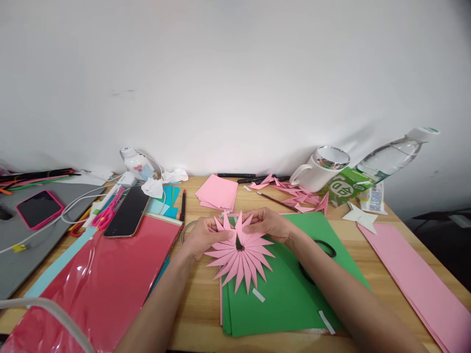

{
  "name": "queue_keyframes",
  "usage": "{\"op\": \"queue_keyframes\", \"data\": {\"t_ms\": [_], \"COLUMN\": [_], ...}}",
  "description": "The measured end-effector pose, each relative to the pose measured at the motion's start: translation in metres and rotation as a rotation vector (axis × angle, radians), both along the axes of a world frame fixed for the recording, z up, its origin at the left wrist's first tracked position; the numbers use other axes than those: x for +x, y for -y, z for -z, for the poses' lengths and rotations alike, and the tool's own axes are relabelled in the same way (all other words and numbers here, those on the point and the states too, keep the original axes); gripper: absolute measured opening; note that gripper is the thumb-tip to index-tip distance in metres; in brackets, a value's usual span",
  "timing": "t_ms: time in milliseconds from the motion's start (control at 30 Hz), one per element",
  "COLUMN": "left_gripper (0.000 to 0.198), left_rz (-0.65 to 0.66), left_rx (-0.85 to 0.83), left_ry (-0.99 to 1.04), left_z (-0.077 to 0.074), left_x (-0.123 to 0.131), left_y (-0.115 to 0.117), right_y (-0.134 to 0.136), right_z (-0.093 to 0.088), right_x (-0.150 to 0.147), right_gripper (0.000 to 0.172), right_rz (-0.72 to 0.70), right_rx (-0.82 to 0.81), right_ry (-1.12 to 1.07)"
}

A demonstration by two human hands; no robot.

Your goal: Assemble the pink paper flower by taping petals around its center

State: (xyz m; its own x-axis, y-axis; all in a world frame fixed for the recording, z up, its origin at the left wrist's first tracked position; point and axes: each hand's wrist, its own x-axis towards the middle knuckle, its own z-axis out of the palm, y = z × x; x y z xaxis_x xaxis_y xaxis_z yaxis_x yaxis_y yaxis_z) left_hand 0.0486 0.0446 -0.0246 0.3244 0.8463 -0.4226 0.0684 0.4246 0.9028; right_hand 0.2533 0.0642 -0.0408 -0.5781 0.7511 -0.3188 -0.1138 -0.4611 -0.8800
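Both hands hold a round pink folded-paper star (248, 260) with many pointed rays and a small hole in its middle. My left hand (206, 236) pinches its upper left rays between thumb and fingers. On the upper right, my right hand (270, 224) grips more rays, its thumb near a tall upright point. A narrow gap shows between the two held sides at the top. Beneath the star lies a stack of green paper (279, 304), with small white paper strips (258, 295) on it. Some fingertips are hidden behind the folded paper.
Pink paper squares (218, 191) and folded pink pieces (300, 195) lie near the wall. At right stand a white mug (316, 171) and a tilted water bottle (393, 154). A black phone (127, 212), pink scissors (108, 211) and red paper (106, 279) occupy the left.
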Motion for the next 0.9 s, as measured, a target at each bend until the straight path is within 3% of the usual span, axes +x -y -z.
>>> {"op": "queue_keyframes", "data": {"t_ms": [400, 900], "left_gripper": [0.027, 0.024], "left_rz": [0.008, 0.077], "left_rx": [0.015, 0.016], "left_ry": [-0.029, -0.044], "left_z": [0.0065, 0.0083], "left_x": [-0.0016, 0.0], "left_y": [-0.0001, -0.0049], "right_y": [0.0008, 0.0021], "right_z": [0.0044, 0.0017], "right_x": [0.001, -0.0005], "right_gripper": [0.026, 0.035], "right_rz": [0.025, 0.045], "right_rx": [-0.037, -0.044], "right_ry": [-0.036, -0.023]}}
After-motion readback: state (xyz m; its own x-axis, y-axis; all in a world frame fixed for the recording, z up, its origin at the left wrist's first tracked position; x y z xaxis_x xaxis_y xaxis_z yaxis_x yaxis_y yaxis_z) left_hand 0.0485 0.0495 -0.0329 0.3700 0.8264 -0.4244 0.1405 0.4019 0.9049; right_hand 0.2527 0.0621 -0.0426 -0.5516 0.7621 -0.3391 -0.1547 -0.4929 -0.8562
